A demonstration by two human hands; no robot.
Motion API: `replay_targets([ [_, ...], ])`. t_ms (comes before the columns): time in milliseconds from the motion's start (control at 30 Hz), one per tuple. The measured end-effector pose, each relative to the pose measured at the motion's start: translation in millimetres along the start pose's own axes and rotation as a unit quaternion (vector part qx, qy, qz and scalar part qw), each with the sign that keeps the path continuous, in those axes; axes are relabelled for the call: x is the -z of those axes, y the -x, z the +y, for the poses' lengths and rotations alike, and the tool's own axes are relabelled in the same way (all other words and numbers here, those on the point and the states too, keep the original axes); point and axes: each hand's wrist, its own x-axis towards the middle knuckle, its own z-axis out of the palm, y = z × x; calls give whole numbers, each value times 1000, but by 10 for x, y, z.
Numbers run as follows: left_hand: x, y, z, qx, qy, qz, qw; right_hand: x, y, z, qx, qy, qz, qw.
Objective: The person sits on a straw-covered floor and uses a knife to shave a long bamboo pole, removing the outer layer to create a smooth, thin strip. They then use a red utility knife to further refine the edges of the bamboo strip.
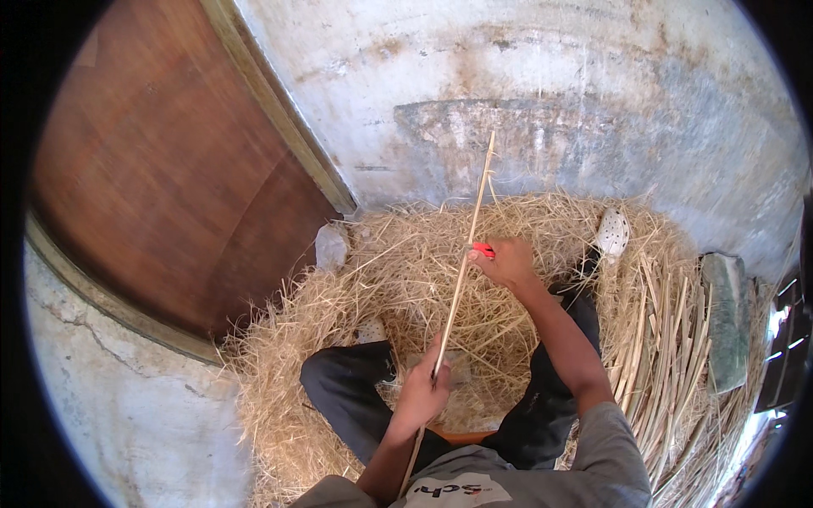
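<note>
Where left hand (422, 394) grips, stick (456, 295) passes through.

A whitish plaster wall (593, 59), blotched with rust-brown stains and bluish-grey patches, spans the top and upper right; to the left a reddish-brown door (169, 169) sits in a dull yellowish frame (279, 110), with cracked pale plaster (127, 415) below it. Dry straw-coloured litter (288, 406) covers the floor up to the wall; a pale block (332, 247) rests near the frame's foot; bright daylight (777, 320) shows through gaps at the far right.
</note>
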Motion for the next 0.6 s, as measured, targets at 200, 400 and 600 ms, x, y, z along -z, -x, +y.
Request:
replay_targets([
  [200, 54, -19, 28, 3, -32, 7, 999, -122, 276, -105, 70, 57, -40, 995],
  [400, -56, 31, 67, -26, -45, 5, 999, 107, -123, 212, -10, 50, -9, 999],
  [600, -214, 286, 72, 1, 2, -52, 999, 223, -539, 901, -204, -53, 139, 968],
])
